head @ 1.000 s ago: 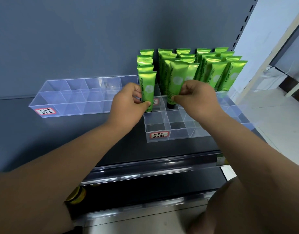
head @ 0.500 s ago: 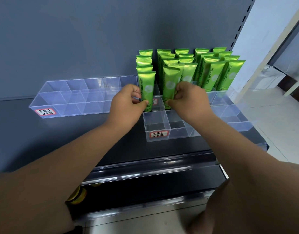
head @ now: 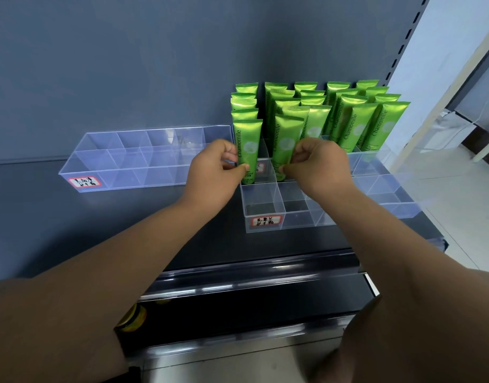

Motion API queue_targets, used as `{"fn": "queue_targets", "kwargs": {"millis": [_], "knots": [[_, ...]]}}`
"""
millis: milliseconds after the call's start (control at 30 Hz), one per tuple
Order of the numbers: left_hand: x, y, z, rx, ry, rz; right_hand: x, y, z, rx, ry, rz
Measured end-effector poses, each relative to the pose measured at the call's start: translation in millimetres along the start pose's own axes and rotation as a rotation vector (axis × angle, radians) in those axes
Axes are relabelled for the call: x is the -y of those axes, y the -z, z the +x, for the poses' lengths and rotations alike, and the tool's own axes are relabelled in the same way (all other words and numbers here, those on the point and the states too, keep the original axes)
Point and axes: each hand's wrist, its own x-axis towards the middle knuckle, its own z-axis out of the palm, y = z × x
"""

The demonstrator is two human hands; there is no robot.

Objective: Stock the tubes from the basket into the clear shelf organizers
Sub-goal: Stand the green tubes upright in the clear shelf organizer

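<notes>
Several green "Chamomile" tubes stand upright in the right clear organizer [head: 265, 214] on the dark shelf. My left hand [head: 215, 172] pinches the lower part of the front tube [head: 247, 145] in the leftmost column. My right hand [head: 318, 167] pinches the bottom of another green tube [head: 286, 139], which stands upright in the second column just behind the front row of compartments. The front row holds no tubes. The basket is not in view.
A second clear organizer [head: 121, 172] with a red-bordered label sits to the left, without tubes. The grey back wall stands right behind the tubes. A lower shelf edge [head: 251, 272] runs below my arms. Tiled floor shows at the right.
My right hand has moved its tube left and down, from raised in front of the rows into the second column's compartment. My left hand stays on its tube.
</notes>
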Motion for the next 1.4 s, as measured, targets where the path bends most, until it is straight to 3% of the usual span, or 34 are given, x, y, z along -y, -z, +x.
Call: {"fn": "queue_targets", "kwargs": {"millis": [1400], "knots": [[-5,0,-6,-0.017,0.039,-0.034,-5,8,2,-0.003,0.135,-0.224]]}}
